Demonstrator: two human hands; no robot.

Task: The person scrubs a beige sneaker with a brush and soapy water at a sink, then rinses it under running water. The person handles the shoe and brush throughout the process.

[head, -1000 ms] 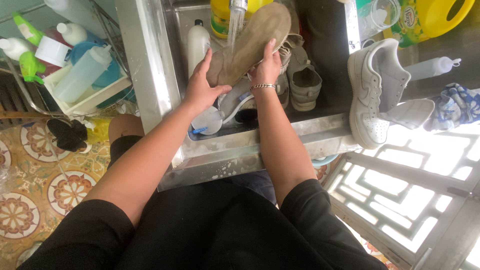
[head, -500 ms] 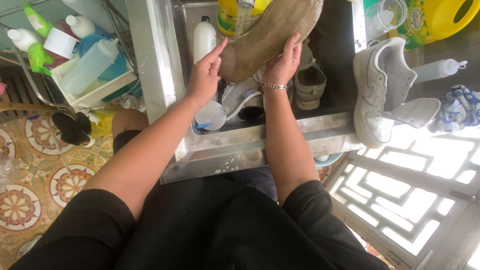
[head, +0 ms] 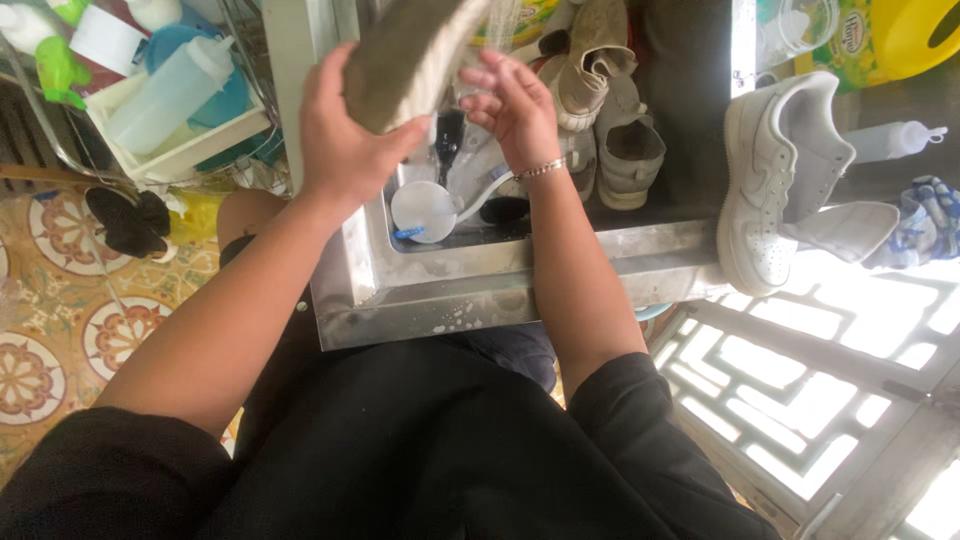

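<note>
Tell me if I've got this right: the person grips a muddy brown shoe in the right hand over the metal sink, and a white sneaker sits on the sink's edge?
Not quite. The head view shows the left hand gripping the muddy brown shoe over the metal sink; the right hand is open beside it. The white sneaker does sit on the sink's edge.

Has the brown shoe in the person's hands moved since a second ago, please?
Yes. The brown shoe has shifted left, from over the sink basin towards its left wall, gripped now by the left hand.
</note>
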